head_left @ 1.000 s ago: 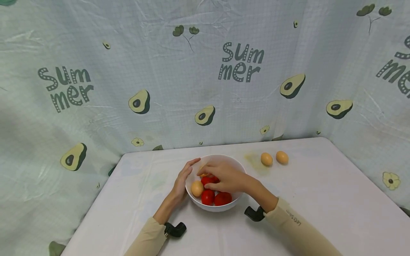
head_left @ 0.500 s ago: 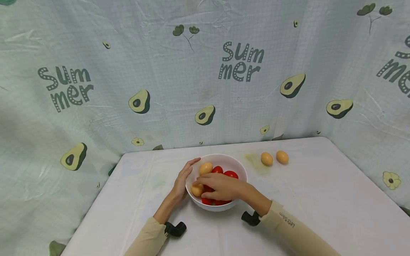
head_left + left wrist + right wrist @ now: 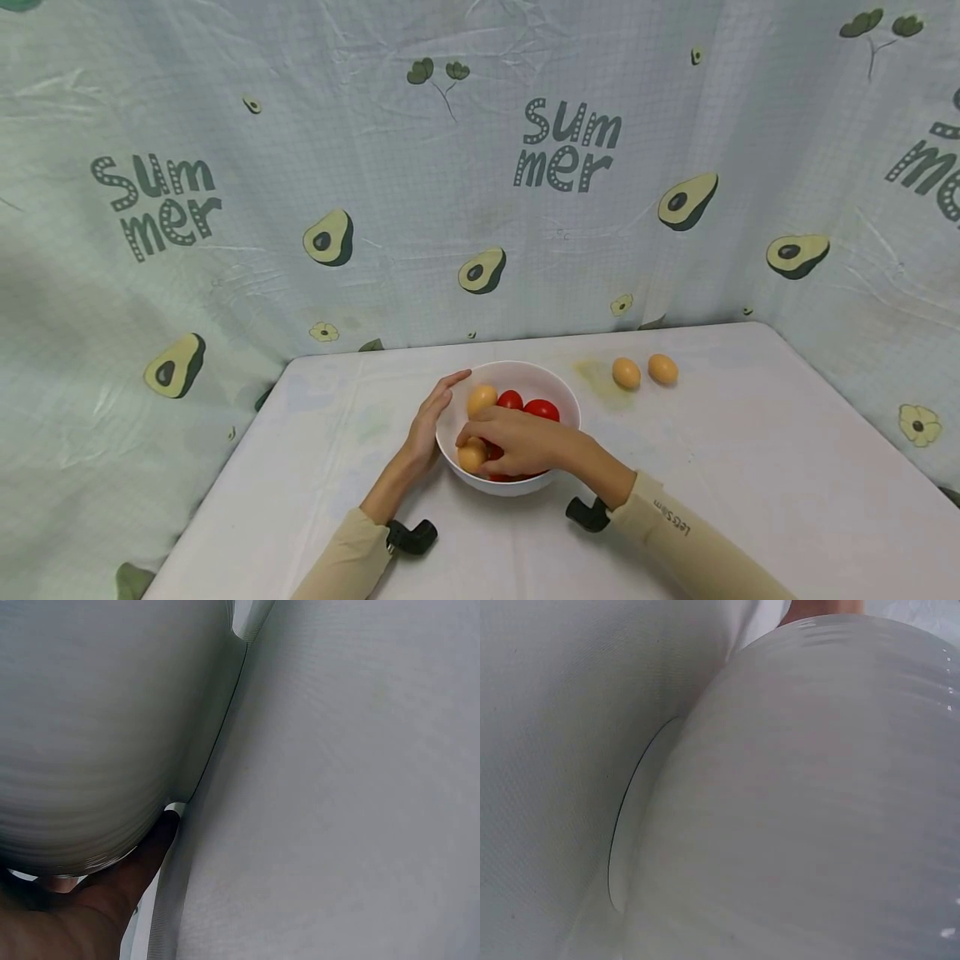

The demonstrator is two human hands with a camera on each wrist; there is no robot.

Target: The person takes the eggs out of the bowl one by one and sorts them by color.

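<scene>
A white bowl point(image 3: 564, 402) stands on the table, with red tomatoes point(image 3: 542, 410) and brown eggs inside. My left hand point(image 3: 423, 433) rests along the bowl's left wall, fingers straight. In the left wrist view, that hand point(image 3: 97, 907) lies against the bowl's outer wall point(image 3: 82, 727). My right hand point(image 3: 521, 440) reaches over the rim into the bowl, its fingers and thumb curled round an egg point(image 3: 472, 457) near the front left. Another egg point(image 3: 482, 400) lies just behind it. The right hand covers part of the tomatoes. Only the bowl's outside point(image 3: 795, 795) fills most of the right wrist view.
Two more eggs, a left one point(image 3: 626, 373) and a right one point(image 3: 663, 369), lie on the white-covered table point(image 3: 750, 450) behind and right of the bowl. A printed curtain point(image 3: 405, 183) hangs along the table's back and sides.
My right hand has moved from the back of the bowl toward its front, uncovering the rear egg and tomatoes. The front egg has shifted slightly right and nearer. My left hand stays put.
</scene>
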